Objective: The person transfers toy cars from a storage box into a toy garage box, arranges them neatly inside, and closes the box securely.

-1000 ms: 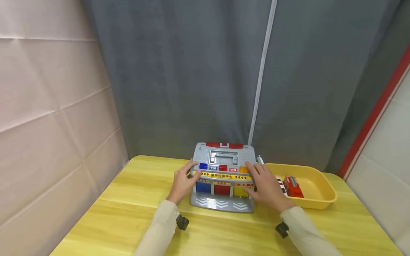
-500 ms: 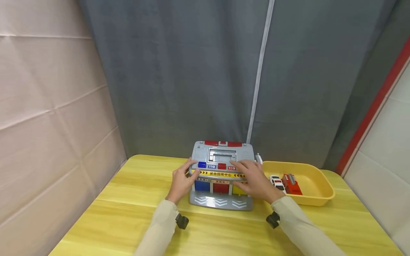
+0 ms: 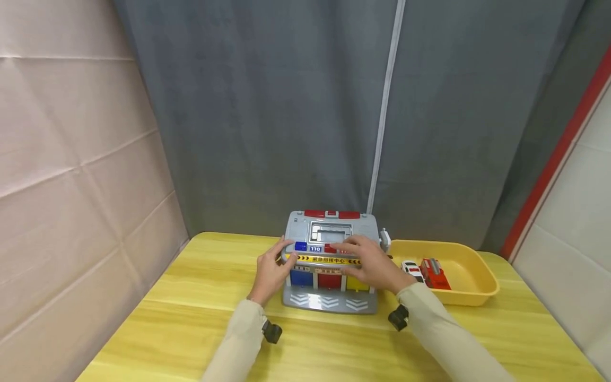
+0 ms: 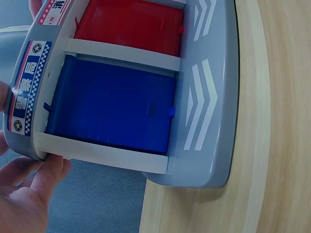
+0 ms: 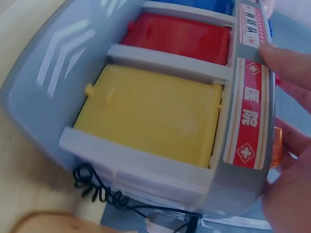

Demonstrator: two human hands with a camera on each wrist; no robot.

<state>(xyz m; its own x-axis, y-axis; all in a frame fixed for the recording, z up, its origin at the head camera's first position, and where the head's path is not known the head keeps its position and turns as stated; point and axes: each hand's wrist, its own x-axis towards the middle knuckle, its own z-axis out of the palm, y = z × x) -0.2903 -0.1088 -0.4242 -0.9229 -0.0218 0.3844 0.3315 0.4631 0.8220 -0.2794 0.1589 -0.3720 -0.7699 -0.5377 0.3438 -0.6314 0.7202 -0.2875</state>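
Note:
A grey toy emergency-station garage (image 3: 329,260) with blue, red and yellow doors stands on the table. My left hand (image 3: 269,273) grips the left front corner of its roof, thumb over the front edge. In the left wrist view the fingers (image 4: 51,174) curl at the corner beside the blue door (image 4: 112,107). My right hand (image 3: 374,265) reaches over the roof's right front, index fingertip at the red button (image 3: 329,248). Its thumb (image 5: 286,60) touches the front edge between two signs in the right wrist view, above the yellow door (image 5: 150,114). The index fingertip's contact is hidden there.
A yellow tray (image 3: 477,297) stands right of the garage, holding a white toy car (image 3: 412,270) and a red toy truck (image 3: 435,275). A dark coiled cord (image 5: 97,187) hangs at the garage's right side. A grey curtain (image 3: 267,132) closes off the back.
My right hand has slid left along the roof front, from the orange button to the red one. The left hand keeps its grip on the corner.

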